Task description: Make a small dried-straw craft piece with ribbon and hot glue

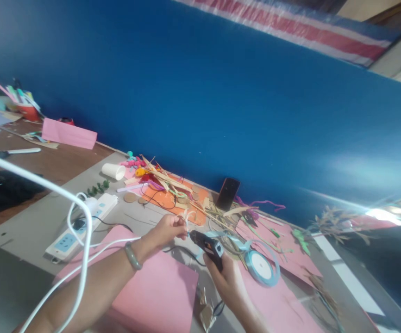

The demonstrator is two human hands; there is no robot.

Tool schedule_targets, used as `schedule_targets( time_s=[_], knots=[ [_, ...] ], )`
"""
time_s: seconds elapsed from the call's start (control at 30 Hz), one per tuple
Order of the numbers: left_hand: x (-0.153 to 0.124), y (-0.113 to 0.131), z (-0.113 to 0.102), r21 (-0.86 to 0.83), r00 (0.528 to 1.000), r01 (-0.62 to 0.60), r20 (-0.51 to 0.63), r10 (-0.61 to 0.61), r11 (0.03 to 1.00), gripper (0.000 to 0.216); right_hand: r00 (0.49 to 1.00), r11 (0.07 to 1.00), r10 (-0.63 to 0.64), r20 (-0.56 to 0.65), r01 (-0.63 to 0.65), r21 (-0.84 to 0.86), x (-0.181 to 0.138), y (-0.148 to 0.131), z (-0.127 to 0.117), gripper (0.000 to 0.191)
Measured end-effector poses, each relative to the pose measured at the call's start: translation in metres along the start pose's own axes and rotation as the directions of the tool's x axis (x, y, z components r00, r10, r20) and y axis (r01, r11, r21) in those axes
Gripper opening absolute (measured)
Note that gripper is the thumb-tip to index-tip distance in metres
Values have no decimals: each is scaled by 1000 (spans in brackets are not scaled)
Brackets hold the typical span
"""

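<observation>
Two grips occupied. Left grip: thumb and fingers pinched on a small pale piece, thin strands splayed upward, held above the tabletop. Right grip: closed around the handle of a dark glue gun, nozzle toward the piece; cannot tell whether they touch.

Handling (judged): piece very light, flexible, easily crushed; best pinched low, clear of the nozzle. Gun rigid, heavier, safe only by its handle; tip possibly hot.

Surface: grey, cluttered. Pink sheet below the left forearm; power strip to the left, white cable crossing in front. Blue ribbon spool right of the gun. Toward the wall: orange sheet strewn with pale strips, paper cup on its side, phone leaning upright.

Room: plain blue wall behind; strong glare at right.
</observation>
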State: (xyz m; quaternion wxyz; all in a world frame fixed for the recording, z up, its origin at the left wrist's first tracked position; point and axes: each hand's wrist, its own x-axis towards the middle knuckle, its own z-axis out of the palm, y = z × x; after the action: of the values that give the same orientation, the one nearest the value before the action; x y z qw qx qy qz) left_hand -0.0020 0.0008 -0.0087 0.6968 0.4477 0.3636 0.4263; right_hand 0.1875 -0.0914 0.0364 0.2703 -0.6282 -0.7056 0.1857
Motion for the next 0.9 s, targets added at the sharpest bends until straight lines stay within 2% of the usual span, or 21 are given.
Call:
schedule_targets(
  time_s=[0.9],
  knots=[
    [0,0,-1,12,1000,1,-19,-1,1000,14,1000,1000,-23,-6,23,8,-4,0,1,29]
  ],
)
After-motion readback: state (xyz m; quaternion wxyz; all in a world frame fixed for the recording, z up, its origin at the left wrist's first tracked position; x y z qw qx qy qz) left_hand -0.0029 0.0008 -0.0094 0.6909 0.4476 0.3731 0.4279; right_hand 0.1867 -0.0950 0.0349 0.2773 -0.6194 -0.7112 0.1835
